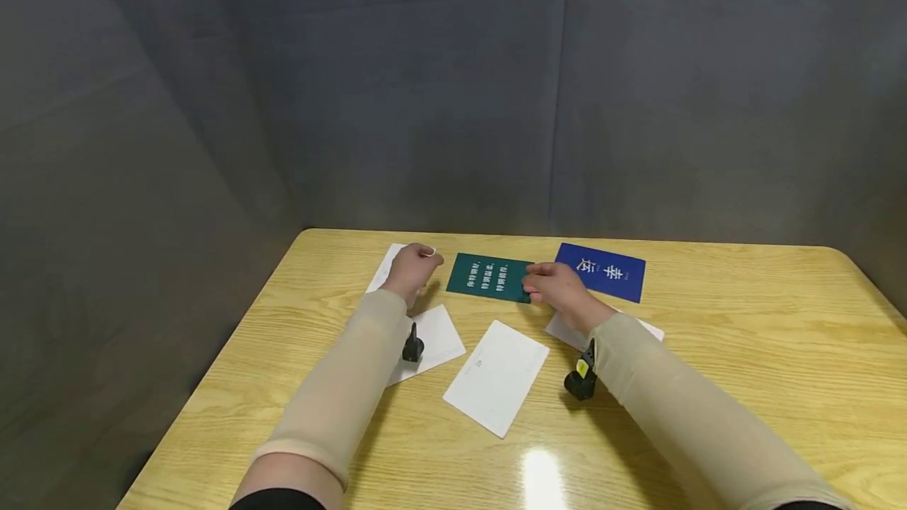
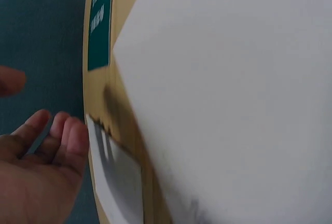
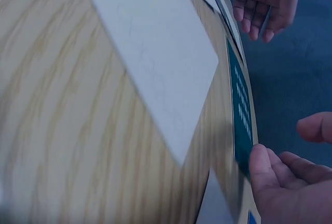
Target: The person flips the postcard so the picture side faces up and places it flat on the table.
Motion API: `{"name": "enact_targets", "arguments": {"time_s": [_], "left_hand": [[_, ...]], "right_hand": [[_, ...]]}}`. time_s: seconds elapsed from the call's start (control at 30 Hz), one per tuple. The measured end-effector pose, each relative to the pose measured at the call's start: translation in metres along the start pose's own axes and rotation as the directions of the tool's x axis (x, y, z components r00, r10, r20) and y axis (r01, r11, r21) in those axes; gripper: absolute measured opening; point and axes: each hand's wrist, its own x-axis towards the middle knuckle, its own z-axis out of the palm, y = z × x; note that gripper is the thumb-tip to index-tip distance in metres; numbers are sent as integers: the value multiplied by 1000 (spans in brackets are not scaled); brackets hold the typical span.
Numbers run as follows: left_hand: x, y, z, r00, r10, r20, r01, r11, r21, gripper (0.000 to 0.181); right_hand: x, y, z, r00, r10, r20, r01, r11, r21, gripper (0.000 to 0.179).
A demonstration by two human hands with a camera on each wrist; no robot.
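Note:
A green card (image 1: 489, 277) with white lettering lies face up at the far middle of the table. My right hand (image 1: 563, 290) is at its right end, thumb apart from loosely bent fingers (image 3: 267, 169); whether a fingertip touches the card I cannot tell. My left hand (image 1: 412, 270) is above a white card (image 1: 383, 266) at the far left, its fingers (image 2: 67, 136) loosely bent and holding nothing. A blue card (image 1: 612, 272) with white characters lies beyond the right hand. Partly under the right forearm is another white card (image 1: 563, 330).
Nearer the front lies a white card (image 1: 499, 376), slanted on the wooden table (image 1: 744, 337). One more white card (image 1: 435, 341) is partly covered by the left forearm. A dark grey curtain (image 1: 453, 101) hangs behind the table.

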Motion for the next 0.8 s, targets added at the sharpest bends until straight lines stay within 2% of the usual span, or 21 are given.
{"name": "enact_targets", "arguments": {"time_s": [0.17,0.37,0.47,0.63,0.8], "left_hand": [[-1,0,-16,999,14,-38,-14,1000,-3,58],[0,-6,-31,997,9,-83,-11,1000,-28,57],[0,-9,-37,996,-7,-89,5,1000,-23,55],[0,-12,-46,995,-46,-89,46,999,-1,59],[-1,-18,-54,991,-87,-102,86,996,-18,61]], "right_hand": [[2,-8,11,998,-24,51,22,999,40,53],[3,-18,28,992,-60,107,48,993,108,50],[3,-21,36,989,-75,130,59,990,127,50],[3,-22,48,990,-68,126,52,991,125,49],[3,-24,61,989,-60,136,42,990,131,50]]}}
